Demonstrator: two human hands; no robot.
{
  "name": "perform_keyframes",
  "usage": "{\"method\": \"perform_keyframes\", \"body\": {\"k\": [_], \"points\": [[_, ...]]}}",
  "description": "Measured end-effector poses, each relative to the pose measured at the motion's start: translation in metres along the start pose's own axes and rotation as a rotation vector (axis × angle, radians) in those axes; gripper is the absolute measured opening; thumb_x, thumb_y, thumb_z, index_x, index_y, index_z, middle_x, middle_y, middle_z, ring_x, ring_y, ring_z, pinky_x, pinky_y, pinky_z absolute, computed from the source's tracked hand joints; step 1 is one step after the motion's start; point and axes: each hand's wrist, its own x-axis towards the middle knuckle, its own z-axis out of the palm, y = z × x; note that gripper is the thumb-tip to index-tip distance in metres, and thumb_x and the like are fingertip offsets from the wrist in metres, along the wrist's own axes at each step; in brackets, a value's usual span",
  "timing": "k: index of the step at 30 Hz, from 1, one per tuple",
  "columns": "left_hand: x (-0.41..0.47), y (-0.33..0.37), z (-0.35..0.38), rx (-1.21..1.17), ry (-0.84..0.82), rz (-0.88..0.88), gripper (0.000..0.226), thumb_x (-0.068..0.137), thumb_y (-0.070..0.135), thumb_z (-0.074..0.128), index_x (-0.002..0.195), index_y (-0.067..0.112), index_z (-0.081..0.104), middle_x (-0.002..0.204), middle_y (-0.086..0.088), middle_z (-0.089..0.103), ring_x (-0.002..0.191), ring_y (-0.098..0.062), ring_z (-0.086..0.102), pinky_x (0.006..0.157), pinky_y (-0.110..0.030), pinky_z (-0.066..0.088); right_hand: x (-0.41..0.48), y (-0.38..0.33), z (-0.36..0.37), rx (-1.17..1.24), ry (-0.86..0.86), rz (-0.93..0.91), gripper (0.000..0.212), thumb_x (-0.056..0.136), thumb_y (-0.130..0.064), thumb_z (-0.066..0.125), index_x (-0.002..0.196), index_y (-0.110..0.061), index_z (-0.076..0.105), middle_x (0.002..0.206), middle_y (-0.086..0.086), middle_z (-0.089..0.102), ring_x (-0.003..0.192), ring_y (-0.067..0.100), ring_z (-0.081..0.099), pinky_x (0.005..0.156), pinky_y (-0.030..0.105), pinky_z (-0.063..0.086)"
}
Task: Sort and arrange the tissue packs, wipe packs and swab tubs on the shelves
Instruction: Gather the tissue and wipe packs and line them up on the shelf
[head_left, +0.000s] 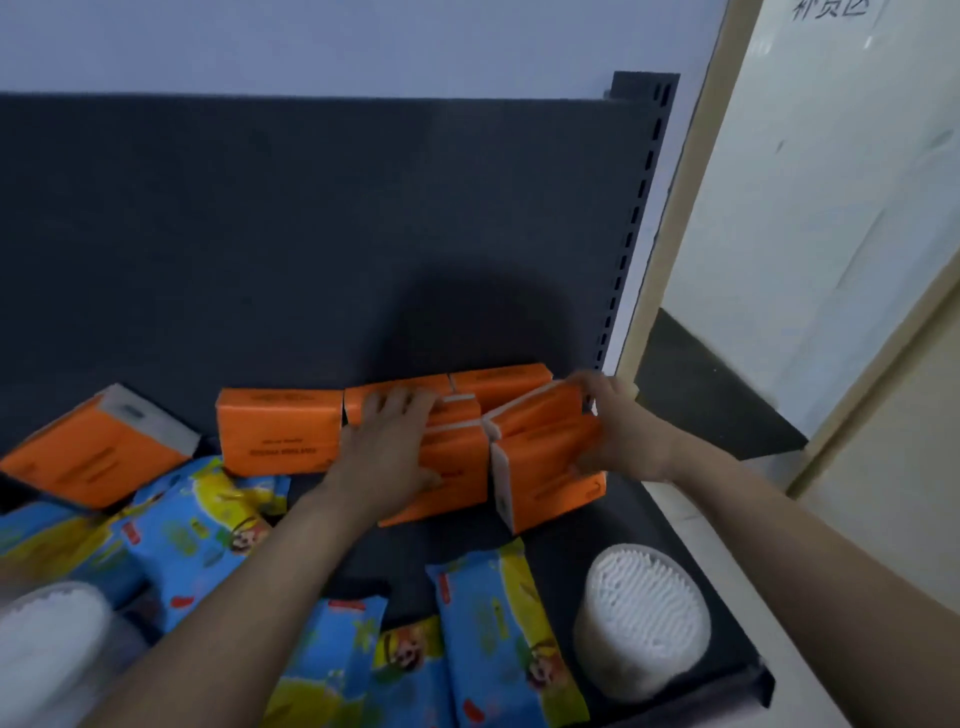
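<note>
Head view: we're mid-step, grouping orange tissue packs (280, 431) at the back of the shelf (405, 561). Our left hand (389, 447) lies flat, fingers spread, pressing a pack; our right hand (608, 431) curls its fingers round a tilted pack (545, 457) just beside the left fingertips. Next, prob.: square it w/ the row beyond the fingertips. Wipe packs (493, 623) & swab tub (644, 618) wait wrist-side.

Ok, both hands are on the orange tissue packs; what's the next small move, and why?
Probably square the tilted packs in the right hand against the stack under the left hand: they sit askew, at an angle to that stack.
</note>
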Motion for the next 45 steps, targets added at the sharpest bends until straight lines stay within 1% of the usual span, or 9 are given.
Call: {"method": "perform_keyframes", "body": {"k": [3,7,14,22,26,31,36,42,45], "points": [[-0.002,0.002,0.005,0.086,-0.041,-0.002,0.087,0.076,0.024,0.068,0.145,0.031,0.015,0.148,0.008,0.019,0.134,-0.019,0.016,0.106,-0.049,0.026,0.010,-0.001,0.002,-0.134,-0.033,-0.131,0.109,0.067,-0.015,0.078,0.146,-0.036,0.007,0.146,-0.003,0.006,0.127,0.031,0.032,0.090,0.035,0.048],[-0.006,0.002,0.004,0.075,-0.068,-0.001,0.088,0.076,0.014,0.061,0.146,0.032,0.011,0.151,0.010,0.017,0.136,-0.018,0.014,0.106,-0.049,0.024,0.018,-0.003,0.005,-0.354,-0.060,-0.206,0.101,0.067,-0.027,0.080,0.145,-0.034,0.016,0.149,-0.006,0.005,0.136,0.028,0.014,0.105,0.042,0.035],[-0.013,-0.010,-0.006,0.131,-0.034,-0.035,0.080,0.077,0.017,0.061,0.144,0.034,0.020,0.139,0.011,0.027,0.122,-0.019,0.025,0.090,-0.043,0.036,0.020,-0.014,0.010,-0.397,0.009,-0.195,0.090,0.068,-0.039,0.078,0.139,-0.026,0.025,0.140,0.003,0.025,0.128,0.030,0.029,0.101,0.043,0.040],[-0.012,-0.031,-0.006,-0.030,-0.011,0.017,0.089,0.074,0.022,0.073,0.146,0.029,0.021,0.145,0.006,0.022,0.132,-0.017,0.017,0.107,-0.042,0.032,0.022,-0.035,0.017,-0.344,0.018,-0.114,0.089,0.074,-0.032,0.077,0.143,-0.020,0.023,0.146,0.006,0.012,0.111,0.027,0.052,0.091,0.035,0.051],[-0.012,-0.036,-0.001,-0.033,-0.055,0.041,0.092,0.074,0.024,0.072,0.147,0.029,0.015,0.148,0.006,0.012,0.136,-0.016,0.007,0.111,-0.040,0.028,0.018,-0.041,0.021,-0.342,-0.013,-0.066,0.094,0.073,-0.031,0.078,0.145,-0.020,0.019,0.150,0.008,0.006,0.118,0.030,0.050,0.098,0.037,0.047],[-0.010,-0.041,-0.006,-0.088,-0.024,0.091,0.084,0.078,0.016,0.068,0.146,0.024,0.020,0.147,0.004,0.018,0.135,-0.017,0.012,0.114,-0.029,0.020,0.018,-0.046,0.021,-0.371,0.035,-0.030,0.087,0.073,-0.025,0.079,0.140,-0.014,0.025,0.139,0.012,0.025,0.111,0.030,0.055,0.090,0.035,0.050],[-0.013,-0.035,0.003,0.034,0.039,0.084,0.086,0.078,0.031,0.070,0.146,0.022,0.019,0.147,0.001,0.019,0.134,-0.021,0.013,0.110,-0.041,0.027,0.014,-0.048,0.026,-0.418,0.047,-0.014,0.083,0.076,-0.023,0.076,0.142,-0.015,0.026,0.140,0.012,0.029,0.111,0.031,0.056,0.089,0.037,0.052],[-0.021,-0.036,-0.009,0.026,-0.009,0.056,0.098,0.070,0.049,0.072,0.146,0.027,0.015,0.148,0.002,0.016,0.137,-0.022,0.012,0.111,-0.041,0.020,-0.002,-0.058,0.024,-0.469,0.053,-0.011,0.095,0.078,-0.028,0.074,0.150,-0.019,0.012,0.154,0.012,0.016,0.137,0.033,0.030,0.107,0.043,0.038],[-0.032,-0.035,-0.022,-0.007,0.062,0.058,0.089,0.074,0.050,0.069,0.145,0.026,0.021,0.147,0.003,0.021,0.135,-0.020,0.017,0.110,-0.038,0.018,-0.016,-0.071,0.022,-0.471,0.146,-0.063,0.080,0.082,-0.024,0.068,0.146,-0.015,0.022,0.149,0.011,0.026,0.135,0.031,0.031,0.106,0.041,0.038]]}}
